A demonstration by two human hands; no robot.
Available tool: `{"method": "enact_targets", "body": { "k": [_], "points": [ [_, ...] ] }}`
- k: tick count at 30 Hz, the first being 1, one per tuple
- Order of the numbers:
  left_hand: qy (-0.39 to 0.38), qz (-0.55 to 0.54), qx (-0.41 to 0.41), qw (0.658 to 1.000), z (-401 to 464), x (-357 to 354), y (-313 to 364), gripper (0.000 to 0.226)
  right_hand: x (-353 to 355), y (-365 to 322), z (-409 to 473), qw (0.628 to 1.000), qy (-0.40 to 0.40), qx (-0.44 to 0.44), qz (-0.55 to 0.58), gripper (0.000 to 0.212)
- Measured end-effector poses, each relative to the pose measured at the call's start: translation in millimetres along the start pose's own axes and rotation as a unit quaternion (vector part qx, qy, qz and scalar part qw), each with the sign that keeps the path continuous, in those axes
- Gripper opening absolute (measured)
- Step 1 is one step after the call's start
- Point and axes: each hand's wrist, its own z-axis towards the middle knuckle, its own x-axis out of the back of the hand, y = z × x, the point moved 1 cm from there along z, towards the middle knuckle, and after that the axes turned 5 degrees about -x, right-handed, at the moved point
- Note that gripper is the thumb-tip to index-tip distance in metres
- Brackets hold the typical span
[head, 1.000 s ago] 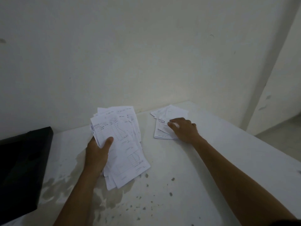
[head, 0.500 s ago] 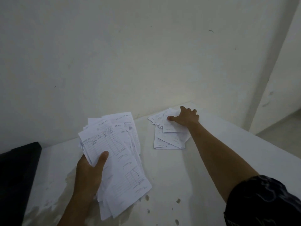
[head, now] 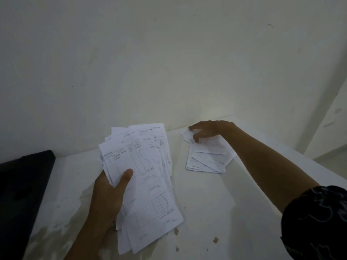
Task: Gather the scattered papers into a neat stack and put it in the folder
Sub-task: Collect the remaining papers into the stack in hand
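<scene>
— Where are the papers?

— Split in two. The left hand (head: 108, 192) has a fanned bundle of white lined sheets with handwriting (head: 142, 177) in the lower middle of the frame; its grip is clamped on them, thumb lying across the top sheet, fingers hidden underneath. The sheets are uneven, edges sticking out at several angles.

— And the rest?

— A smaller loose pile of white sheets (head: 206, 158) lies on the pale stained surface (head: 216, 212), right of centre, near the wall. The right hand (head: 210, 129) reaches to the far end of that pile; its grip is apart, fingers spread and bent down onto the top sheets (I cannot tell whether any sheet is pinched).

— The folder?

— A flat black folder-like object (head: 22, 194) sits at the left edge of the frame, well apart from both piles. A dark patterned sleeve (head: 317, 222) shows at the lower right.
</scene>
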Motion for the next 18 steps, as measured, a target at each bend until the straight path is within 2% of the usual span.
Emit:
{"method": "enact_targets", "body": {
  "k": [5, 7, 10, 14, 18],
  "points": [
    [-0.008, -0.01, 0.0, 1.0, 0, 2, -2, 0.04, -2, 30, -24, 0.995, 0.082, -0.039, -0.034, 0.097],
    [-0.01, -0.01, 0.0, 1.0, 0, 1, 0, 0.039, -9, 41, -31, 0.995, 0.085, -0.055, 0.001, 0.101],
    [-0.012, -0.017, 0.003, 1.0, -2, 1, 2, 0.039, -15, 52, -50, 0.995, 0.073, -0.05, 0.055, 0.094],
    [-0.014, -0.014, 0.002, 1.0, -3, 1, 4, 0.039, -18, 47, -77, 0.996, 0.052, -0.033, 0.057, 0.087],
    [-0.016, -0.003, -0.002, 1.0, -4, 2, 6, 0.037, -22, 41, -88, 0.997, 0.041, -0.019, 0.06, 0.096]
  ]
}}
